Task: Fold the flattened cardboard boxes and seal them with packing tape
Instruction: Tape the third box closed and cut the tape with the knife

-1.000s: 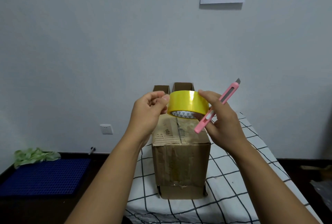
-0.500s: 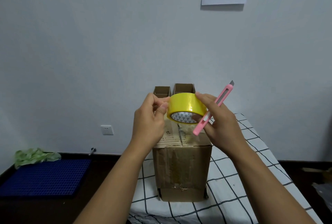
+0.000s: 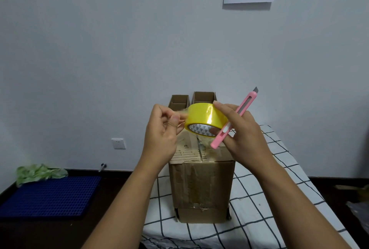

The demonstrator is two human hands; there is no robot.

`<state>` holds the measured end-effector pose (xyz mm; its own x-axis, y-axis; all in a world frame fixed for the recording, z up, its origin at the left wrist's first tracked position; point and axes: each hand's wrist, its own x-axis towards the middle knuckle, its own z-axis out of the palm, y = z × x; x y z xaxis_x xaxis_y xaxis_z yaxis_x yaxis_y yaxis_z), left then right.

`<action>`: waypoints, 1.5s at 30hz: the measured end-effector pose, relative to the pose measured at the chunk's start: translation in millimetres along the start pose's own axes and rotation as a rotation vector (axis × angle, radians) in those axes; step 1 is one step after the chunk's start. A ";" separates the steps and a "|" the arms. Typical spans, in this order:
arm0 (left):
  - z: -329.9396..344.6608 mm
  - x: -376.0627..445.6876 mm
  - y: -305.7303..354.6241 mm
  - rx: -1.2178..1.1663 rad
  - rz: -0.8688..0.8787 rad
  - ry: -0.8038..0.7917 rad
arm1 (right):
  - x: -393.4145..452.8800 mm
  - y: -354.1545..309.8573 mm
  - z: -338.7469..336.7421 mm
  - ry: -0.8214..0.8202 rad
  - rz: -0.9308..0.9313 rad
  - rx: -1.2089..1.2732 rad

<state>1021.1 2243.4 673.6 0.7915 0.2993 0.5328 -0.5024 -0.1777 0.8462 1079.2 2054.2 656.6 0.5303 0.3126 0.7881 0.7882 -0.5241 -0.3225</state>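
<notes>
The yellow roll of packing tape [image 3: 205,118] is being held in the air just above the top of the tall brown cardboard box [image 3: 201,184], which is standing upright on the black-and-white checked bed cover [image 3: 265,198]. The left hand [image 3: 161,129] is pinching the tape's free end at the roll's left edge, thumb against curled fingers; a short clear tab is showing there. The right hand [image 3: 237,129] is gripping the roll from the right, and a pink plastic utility knife [image 3: 234,119] is being clamped in the same grip, blade tip pointing up and away from the box.

Judgement: step in hand is freeing the tape end. To do well: keep the pinch square across the full tape width, pull straight, and steady the roll so the strip does not split. Two small open cardboard boxes [image 3: 191,100] are standing behind the tall box.
</notes>
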 end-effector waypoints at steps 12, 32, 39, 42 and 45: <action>3.5 11.6 13.0 -0.327 -0.310 0.082 | 4.3 5.4 -6.5 -0.048 0.201 0.528; 1.5 1.4 5.3 -0.342 -0.352 0.074 | -0.7 17.5 -8.3 -0.031 0.343 0.584; -4.8 -0.8 8.5 -0.497 -0.387 0.084 | 5.5 18.3 -12.4 -0.040 0.300 0.509; -9.9 0.2 10.6 -0.552 -0.377 0.101 | 8.3 17.0 -13.8 -0.040 0.253 0.422; -14.9 1.6 12.8 -0.582 -0.393 0.127 | 9.2 15.4 -15.3 -0.045 0.236 0.351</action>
<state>1010.8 2255.6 685.1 0.9234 0.3515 0.1541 -0.3203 0.4846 0.8140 1091.4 2036.9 666.8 0.7156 0.2549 0.6503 0.6983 -0.2858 -0.6563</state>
